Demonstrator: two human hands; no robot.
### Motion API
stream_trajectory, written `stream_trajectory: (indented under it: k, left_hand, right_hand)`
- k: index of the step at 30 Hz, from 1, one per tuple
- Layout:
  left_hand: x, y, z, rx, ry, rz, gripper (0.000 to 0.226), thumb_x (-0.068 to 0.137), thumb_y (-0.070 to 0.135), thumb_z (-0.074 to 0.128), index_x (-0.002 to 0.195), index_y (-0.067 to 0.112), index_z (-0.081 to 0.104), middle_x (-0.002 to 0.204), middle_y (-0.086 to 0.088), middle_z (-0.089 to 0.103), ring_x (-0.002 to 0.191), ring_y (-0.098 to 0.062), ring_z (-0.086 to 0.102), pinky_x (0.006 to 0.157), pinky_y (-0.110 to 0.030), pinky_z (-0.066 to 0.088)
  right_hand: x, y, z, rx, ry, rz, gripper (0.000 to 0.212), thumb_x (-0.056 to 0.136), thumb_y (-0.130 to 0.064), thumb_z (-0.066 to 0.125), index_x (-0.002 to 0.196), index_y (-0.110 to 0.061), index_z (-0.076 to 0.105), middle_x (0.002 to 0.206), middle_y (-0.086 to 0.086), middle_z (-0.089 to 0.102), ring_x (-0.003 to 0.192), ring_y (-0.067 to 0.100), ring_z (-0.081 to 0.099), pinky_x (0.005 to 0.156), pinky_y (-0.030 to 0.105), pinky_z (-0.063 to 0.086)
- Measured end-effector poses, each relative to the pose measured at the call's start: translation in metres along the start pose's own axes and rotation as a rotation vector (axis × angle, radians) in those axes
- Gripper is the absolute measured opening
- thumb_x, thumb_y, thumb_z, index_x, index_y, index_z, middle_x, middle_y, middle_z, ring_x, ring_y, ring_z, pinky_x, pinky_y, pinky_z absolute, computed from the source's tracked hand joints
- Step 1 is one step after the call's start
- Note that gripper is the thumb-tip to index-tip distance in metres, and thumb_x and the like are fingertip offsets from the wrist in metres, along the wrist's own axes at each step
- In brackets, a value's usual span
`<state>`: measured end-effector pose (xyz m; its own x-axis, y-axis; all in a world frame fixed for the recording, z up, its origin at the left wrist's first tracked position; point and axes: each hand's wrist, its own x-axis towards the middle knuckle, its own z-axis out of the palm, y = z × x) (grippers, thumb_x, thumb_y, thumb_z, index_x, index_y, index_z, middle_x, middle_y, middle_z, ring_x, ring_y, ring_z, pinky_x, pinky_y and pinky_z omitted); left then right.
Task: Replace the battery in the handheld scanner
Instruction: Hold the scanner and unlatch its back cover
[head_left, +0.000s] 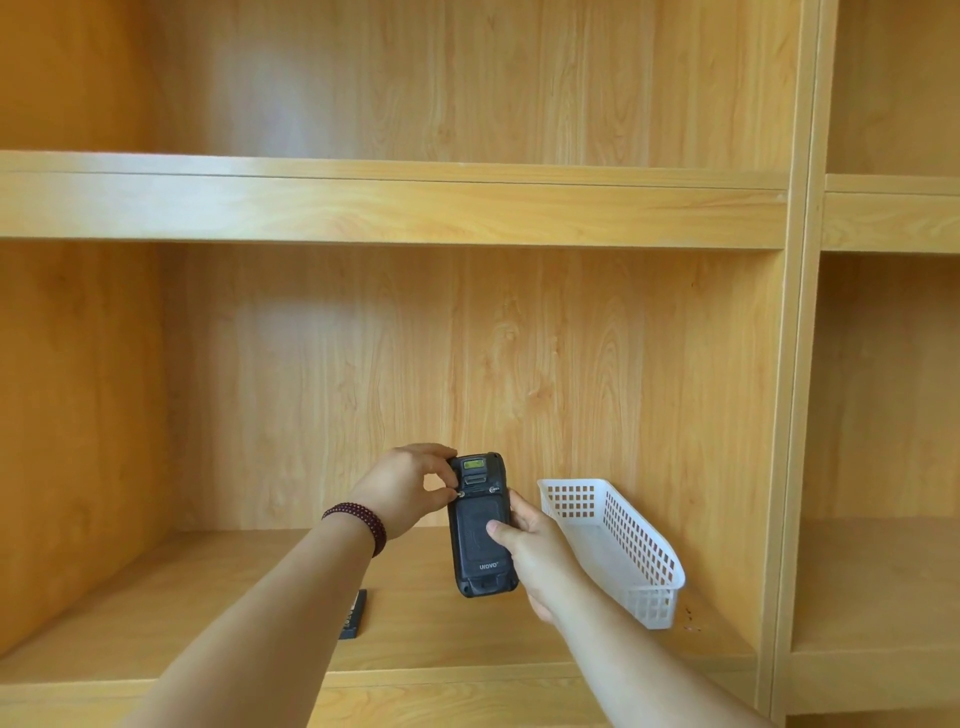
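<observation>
White basket (623, 540) beside scanner (480, 535)

- Bright, even, warm daylight fills the wooden shelving (395, 208).
- Soft pale glare patches sit on the back panels, upper left of centre, and along the shelf's front edge.
- The left side walls fall darker, in shade.
- Faint shadows lie under the white basket (618, 545) and the forearms.
- Focus is sharp throughout; no motion blur.
- Wide-angle bending bows the shelf edges and tilts the right upright.
</observation>
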<state>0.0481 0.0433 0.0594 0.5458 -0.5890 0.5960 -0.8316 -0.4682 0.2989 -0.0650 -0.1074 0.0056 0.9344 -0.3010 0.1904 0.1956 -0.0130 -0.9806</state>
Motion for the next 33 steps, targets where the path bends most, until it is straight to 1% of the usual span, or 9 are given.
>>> stream_trajectory:
  k: [5, 9, 12, 15, 20, 23, 27, 31, 33]
  left_hand:
    - [-0.005, 0.006, -0.003, 0.187, 0.051, 0.120, 0.012, 0.087, 0.024, 0.066, 0.093, 0.019, 0.075, 0.129, 0.006, 0.061, 0.115, -0.014, 0.059, 0.096, -0.030, 0.049]
    - [-0.007, 0.006, -0.006, 0.362, 0.091, 0.324, 0.017, 0.086, 0.024, 0.058, 0.079, 0.015, 0.071, 0.098, 0.000, 0.071, 0.076, -0.024, 0.068, 0.065, -0.039, 0.058]
    - [-0.008, 0.002, -0.006, 0.423, 0.138, 0.417, 0.031, 0.089, 0.029, 0.044, 0.077, 0.013, 0.068, 0.086, -0.002, 0.068, 0.065, -0.024, 0.064, 0.051, -0.036, 0.056]
    - [-0.011, 0.005, -0.009, 0.443, 0.169, 0.471, 0.010, 0.086, 0.014, 0.066, 0.076, 0.010, 0.066, 0.083, -0.003, 0.067, 0.060, -0.024, 0.062, 0.045, -0.031, 0.052]
    - [-0.011, 0.007, -0.009, 0.436, 0.173, 0.464, 0.006, 0.082, 0.011, 0.071, 0.079, 0.009, 0.066, 0.089, -0.006, 0.069, 0.064, -0.027, 0.064, 0.049, -0.035, 0.055]
    - [-0.011, 0.006, -0.007, 0.469, 0.186, 0.469, 0.007, 0.081, 0.009, 0.073, 0.080, 0.008, 0.066, 0.095, -0.009, 0.070, 0.067, -0.027, 0.065, 0.051, -0.037, 0.057]
    - [-0.013, 0.009, -0.007, 0.494, 0.204, 0.459, 0.010, 0.078, 0.004, 0.075, 0.080, 0.006, 0.065, 0.099, -0.014, 0.071, 0.071, -0.030, 0.068, 0.055, -0.038, 0.059]
    - [-0.016, 0.010, -0.004, 0.482, 0.221, 0.424, 0.017, 0.073, 0.001, 0.079, 0.076, 0.006, 0.063, 0.097, -0.013, 0.072, 0.074, -0.028, 0.069, 0.058, -0.036, 0.060]
    - [-0.016, 0.007, -0.004, 0.445, 0.239, 0.372, 0.016, 0.076, -0.003, 0.073, 0.076, 0.007, 0.061, 0.084, -0.008, 0.070, 0.068, -0.024, 0.064, 0.057, -0.037, 0.058]
  right_hand:
    - [-0.001, 0.001, 0.002, 0.015, 0.000, 0.005, 0.039, 0.098, -0.003, 0.051, 0.124, -0.030, 0.061, 0.111, -0.003, 0.073, 0.100, 0.014, 0.070, 0.076, 0.027, 0.056]
    - [-0.004, -0.001, 0.004, 0.037, -0.001, 0.012, 0.038, 0.098, -0.002, 0.051, 0.123, -0.029, 0.061, 0.111, -0.003, 0.073, 0.097, 0.011, 0.070, 0.070, 0.023, 0.054]
    - [-0.006, -0.002, 0.005, 0.038, -0.002, 0.015, 0.038, 0.098, -0.001, 0.050, 0.125, -0.026, 0.061, 0.110, -0.001, 0.073, 0.097, 0.014, 0.070, 0.069, 0.023, 0.055]
    - [-0.007, -0.005, 0.005, 0.043, -0.001, 0.009, 0.039, 0.098, -0.002, 0.050, 0.126, -0.026, 0.061, 0.111, -0.001, 0.073, 0.099, 0.015, 0.070, 0.072, 0.026, 0.055]
    - [-0.010, -0.006, 0.007, 0.053, -0.002, 0.001, 0.038, 0.098, -0.002, 0.049, 0.115, -0.032, 0.064, 0.108, -0.002, 0.075, 0.099, 0.017, 0.071, 0.081, 0.034, 0.057]
    - [-0.011, -0.008, 0.007, 0.062, -0.001, -0.009, 0.038, 0.098, -0.002, 0.049, 0.116, -0.032, 0.064, 0.108, -0.002, 0.075, 0.101, 0.018, 0.070, 0.086, 0.037, 0.057]
    - [-0.014, -0.012, 0.007, 0.068, -0.008, -0.018, 0.038, 0.098, -0.002, 0.049, 0.112, -0.033, 0.065, 0.106, -0.003, 0.075, 0.100, 0.017, 0.070, 0.086, 0.037, 0.057]
    - [-0.017, -0.014, 0.008, 0.072, -0.004, -0.018, 0.036, 0.098, -0.002, 0.050, 0.119, -0.028, 0.064, 0.107, -0.001, 0.075, 0.100, 0.018, 0.070, 0.083, 0.034, 0.057]
    - [-0.021, -0.013, 0.010, 0.064, -0.021, -0.016, 0.035, 0.098, -0.001, 0.050, 0.112, -0.030, 0.065, 0.105, -0.002, 0.075, 0.098, 0.017, 0.071, 0.082, 0.034, 0.057]
